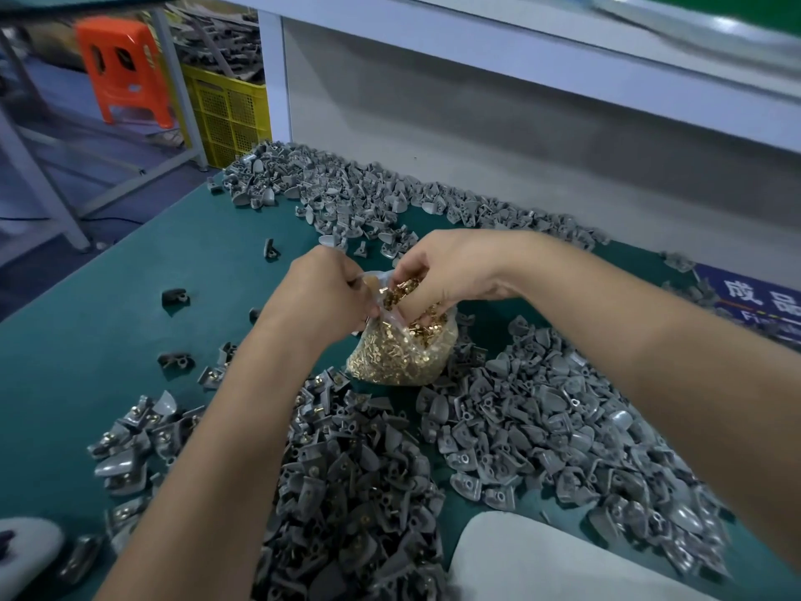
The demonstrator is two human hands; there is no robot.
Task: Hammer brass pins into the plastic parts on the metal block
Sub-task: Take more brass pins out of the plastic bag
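Note:
A clear plastic bag of brass pins (401, 355) stands on the green table (108, 305) at the centre. My left hand (323, 292) pinches the bag's open rim on the left side. My right hand (437, 271) reaches into the bag's mouth, its fingers curled round a bunch of brass pins (401, 292). Grey plastic parts (555, 431) lie in heaps around the bag, to the right, in front and behind. Parts with brass pins in them (130, 431) lie at the front left. No metal block and no hammer show.
A white object (537, 561) sits at the bottom edge right of centre, another white thing (30, 544) at the bottom left. A blue label (763, 301) lies at the right. Past the table's left edge stand an orange stool (125, 71) and a yellow crate (229, 114).

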